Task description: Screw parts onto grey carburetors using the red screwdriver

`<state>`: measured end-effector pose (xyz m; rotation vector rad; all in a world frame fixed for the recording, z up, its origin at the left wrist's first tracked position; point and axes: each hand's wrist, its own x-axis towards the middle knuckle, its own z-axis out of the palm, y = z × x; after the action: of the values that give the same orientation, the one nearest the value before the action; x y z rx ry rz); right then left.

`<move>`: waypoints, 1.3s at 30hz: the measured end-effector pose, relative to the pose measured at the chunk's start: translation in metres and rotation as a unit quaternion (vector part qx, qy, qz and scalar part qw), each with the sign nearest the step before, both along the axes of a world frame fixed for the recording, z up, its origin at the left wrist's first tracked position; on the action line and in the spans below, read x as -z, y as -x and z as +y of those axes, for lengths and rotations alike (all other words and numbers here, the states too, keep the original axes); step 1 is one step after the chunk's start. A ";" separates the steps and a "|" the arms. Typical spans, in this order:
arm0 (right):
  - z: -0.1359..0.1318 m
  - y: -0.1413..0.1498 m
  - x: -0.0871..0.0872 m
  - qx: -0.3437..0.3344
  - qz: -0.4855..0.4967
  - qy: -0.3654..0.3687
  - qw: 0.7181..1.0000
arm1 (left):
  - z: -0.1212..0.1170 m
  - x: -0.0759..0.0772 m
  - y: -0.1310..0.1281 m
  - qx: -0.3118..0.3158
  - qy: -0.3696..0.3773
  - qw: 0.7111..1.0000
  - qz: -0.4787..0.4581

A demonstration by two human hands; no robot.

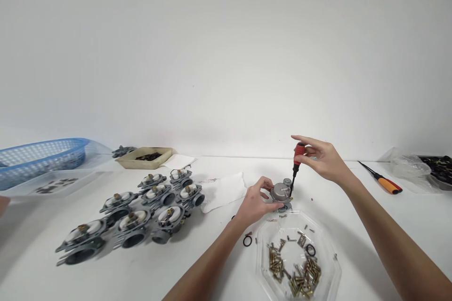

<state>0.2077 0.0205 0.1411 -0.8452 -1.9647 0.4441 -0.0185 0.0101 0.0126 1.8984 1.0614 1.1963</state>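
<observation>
On the white table a grey metal carburetor (281, 192) lies with its rounded bowl cover facing up. My left hand (256, 201) is closed around its left side, thumb along the front edge. My right hand (319, 157) grips a screwdriver (299, 154) by its red and black handle, the index finger stretched over the top end. The screwdriver stands nearly upright, its black shaft reaching down to the right edge of the carburetor. Whether the tip sits in a screw is too small to tell. Just in front is a clear plastic tray (263, 268) with brass-coloured screws.
Several open carburetors (130, 221) with white floats stand at the left. Behind them are a beige tray (143, 162) and a blue basket (42, 155). White paper (226, 190) lies in the middle, a black ring (247, 241) near the tray, orange-and-red-handled tools (386, 184) at right.
</observation>
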 end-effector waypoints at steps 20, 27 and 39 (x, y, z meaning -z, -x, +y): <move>-0.001 0.003 0.002 0.000 0.008 -0.019 1.000 | 0.000 -0.002 0.000 -0.001 0.013 1.000 0.007; -0.003 0.005 0.003 -0.075 0.004 -0.030 0.997 | -0.001 -0.004 0.000 0.001 0.017 1.000 0.002; -0.005 0.008 0.003 0.005 -0.009 -0.131 0.991 | 0.000 -0.002 0.000 0.000 0.015 1.000 0.003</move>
<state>0.1997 0.0157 0.1383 -0.6931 -1.9810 0.1676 -0.0185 0.0099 0.0142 1.8807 1.0767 1.1676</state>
